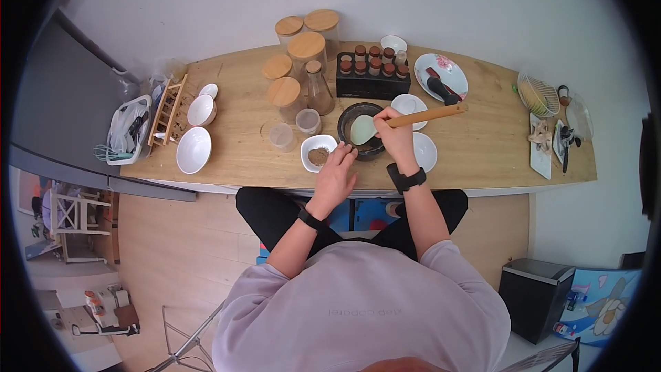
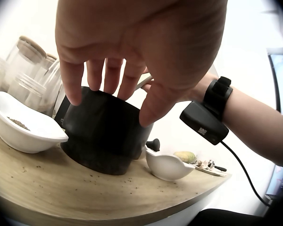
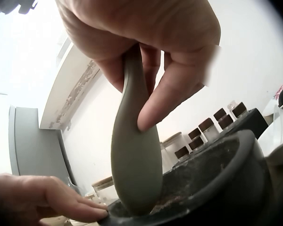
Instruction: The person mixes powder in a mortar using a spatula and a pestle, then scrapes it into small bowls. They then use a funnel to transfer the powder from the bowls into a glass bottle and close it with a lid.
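A dark stone mortar (image 1: 369,153) stands near the table's front edge. My right hand (image 1: 397,139) grips a pale green spoon or spatula (image 1: 363,130) low on its wooden handle (image 1: 430,116); in the right wrist view the green head (image 3: 137,160) dips inside the mortar's rim (image 3: 247,141). My left hand (image 1: 334,177) rests its fingertips on the mortar's near left rim, fingers loosely spread; the left wrist view shows them at the dark wall (image 2: 101,132). Left of the mortar sits a square white bowl (image 1: 309,165) holding brown powder or bits.
Wooden-lidded jars (image 1: 284,93) and a glass bottle (image 1: 320,93) stand behind to the left, a black spice rack (image 1: 372,85) behind the mortar. White bowls (image 1: 425,153) are close on its right. Farther left are more bowls (image 1: 194,150) and a wooden rack (image 1: 165,114).
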Demonstrator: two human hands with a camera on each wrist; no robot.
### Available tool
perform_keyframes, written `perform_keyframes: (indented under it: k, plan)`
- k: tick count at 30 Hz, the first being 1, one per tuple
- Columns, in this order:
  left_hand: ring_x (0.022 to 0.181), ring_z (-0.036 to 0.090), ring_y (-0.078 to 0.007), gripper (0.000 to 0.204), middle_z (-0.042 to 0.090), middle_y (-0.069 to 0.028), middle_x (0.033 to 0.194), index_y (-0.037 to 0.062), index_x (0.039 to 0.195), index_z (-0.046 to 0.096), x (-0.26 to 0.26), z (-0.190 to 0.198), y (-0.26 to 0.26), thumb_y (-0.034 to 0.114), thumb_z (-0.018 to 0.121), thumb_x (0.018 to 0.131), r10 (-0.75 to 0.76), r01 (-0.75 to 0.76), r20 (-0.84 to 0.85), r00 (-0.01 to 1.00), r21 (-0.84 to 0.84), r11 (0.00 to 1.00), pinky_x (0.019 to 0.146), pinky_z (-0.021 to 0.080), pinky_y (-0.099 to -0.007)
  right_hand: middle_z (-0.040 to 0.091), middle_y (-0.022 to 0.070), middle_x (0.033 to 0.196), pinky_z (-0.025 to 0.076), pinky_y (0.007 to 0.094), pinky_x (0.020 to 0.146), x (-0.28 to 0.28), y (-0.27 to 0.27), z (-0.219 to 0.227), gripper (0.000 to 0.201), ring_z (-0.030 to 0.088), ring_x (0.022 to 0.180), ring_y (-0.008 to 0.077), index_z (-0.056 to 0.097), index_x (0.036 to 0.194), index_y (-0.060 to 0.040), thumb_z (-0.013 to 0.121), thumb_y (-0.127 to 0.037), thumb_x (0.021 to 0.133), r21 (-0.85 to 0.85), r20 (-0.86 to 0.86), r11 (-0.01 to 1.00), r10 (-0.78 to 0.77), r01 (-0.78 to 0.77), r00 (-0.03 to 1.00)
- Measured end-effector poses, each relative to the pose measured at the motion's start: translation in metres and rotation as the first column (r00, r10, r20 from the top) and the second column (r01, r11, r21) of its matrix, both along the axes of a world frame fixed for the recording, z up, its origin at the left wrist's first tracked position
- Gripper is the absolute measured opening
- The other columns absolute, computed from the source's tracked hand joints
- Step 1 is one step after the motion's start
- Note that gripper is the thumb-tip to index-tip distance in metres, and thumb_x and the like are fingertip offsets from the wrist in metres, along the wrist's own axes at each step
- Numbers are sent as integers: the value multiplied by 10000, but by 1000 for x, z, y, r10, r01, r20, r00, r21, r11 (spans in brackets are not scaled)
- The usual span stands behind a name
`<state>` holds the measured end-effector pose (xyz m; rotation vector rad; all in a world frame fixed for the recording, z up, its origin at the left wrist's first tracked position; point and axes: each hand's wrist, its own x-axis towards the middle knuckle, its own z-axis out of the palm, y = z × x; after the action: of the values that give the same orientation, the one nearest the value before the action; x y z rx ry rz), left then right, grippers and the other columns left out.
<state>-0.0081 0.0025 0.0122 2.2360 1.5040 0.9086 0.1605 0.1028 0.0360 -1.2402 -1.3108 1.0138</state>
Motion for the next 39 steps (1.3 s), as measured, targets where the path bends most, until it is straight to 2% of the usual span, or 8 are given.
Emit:
perform_keyframes:
  k: [6, 11, 17, 22, 28, 34, 37, 39]
  plan:
    - [1372, 430, -349, 634, 514, -179, 1413, 11, 1356, 523, 13, 5, -12, 114, 735, 767, 106, -99, -218, 970, 43, 994, 1130, 346, -488, 630, 39, 635, 496, 275, 549, 17, 13, -15, 87, 630, 577, 122, 642, 779, -15, 630, -84, 829, -50, 149, 997, -54, 62, 987]
    - [1372, 439, -316, 695, 504, -181, 1429, -15, 1382, 500, 15, 7, -12, 183, 751, 764, 92, -78, -360, 928, 54, 996, 1140, 320, -480, 621, 64, 621, 487, 311, 567, -2, 14, -5, 82, 637, 594, 154, 655, 786, -27, 639, -103, 813, 0, 20, 999, -38, 38, 999]
    - [1272, 531, -308, 723, 487, -243, 1419, -68, 1379, 473, 19, 10, -12, 223, 748, 777, 46, -59, -396, 917, -19, 998, 1134, 330, -466, 631, 108, 636, 476, 357, 600, 13, 19, -28, 101, 635, 617, 238, 664, 811, -33, 642, -131, 803, 7, 219, 998, -64, 64, 974]
    - [1171, 592, -316, 740, 478, -275, 1406, -100, 1367, 465, 33, 6, -12, 235, 754, 773, 120, -111, -429, 895, 47, 993, 1080, 395, -448, 616, 47, 618, 465, 305, 574, 7, 6, 8, 85, 609, 595, 127, 659, 786, -21, 648, -104, 802, -55, 3, 997, 60, -60, 998]
    - [1056, 630, -318, 747, 468, -291, 1406, -108, 1358, 470, 29, 9, -12, 221, 765, 756, 89, -91, -429, 899, 16, 996, 974, 476, -392, 623, 29, 628, 469, 261, 548, 20, 24, -22, 90, 596, 567, 107, 649, 785, -7, 652, -85, 830, 19, 216, 1000, 6, -11, 976]
    - [1028, 641, -315, 764, 462, -298, 1410, -118, 1360, 464, 32, 9, -13, 212, 771, 743, 98, -99, -408, 908, 19, 995, 918, 504, -369, 620, 43, 617, 492, 277, 560, -3, 11, -6, 87, 624, 572, 132, 648, 796, -11, 648, -94, 824, -34, -62, 999, 32, -34, 998]
    - [1024, 643, -314, 762, 461, -299, 1411, -120, 1361, 464, 30, 7, -14, 210, 770, 746, 98, -101, -412, 906, 16, 995, 903, 512, -369, 616, 3, 694, 513, 236, 559, 11, 19, -19, 70, 600, 630, 78, 638, 798, -22, 641, -64, 854, -109, 99, 993, 48, -37, 994]
    - [1022, 644, -314, 759, 460, -300, 1412, -121, 1361, 464, 30, 7, -13, 211, 768, 749, 94, -94, -415, 905, 20, 995, 896, 516, -369, 624, 47, 624, 480, 308, 575, 18, 23, -12, 74, 621, 586, 145, 646, 786, -26, 648, -95, 811, -29, 165, 999, 40, -36, 985]
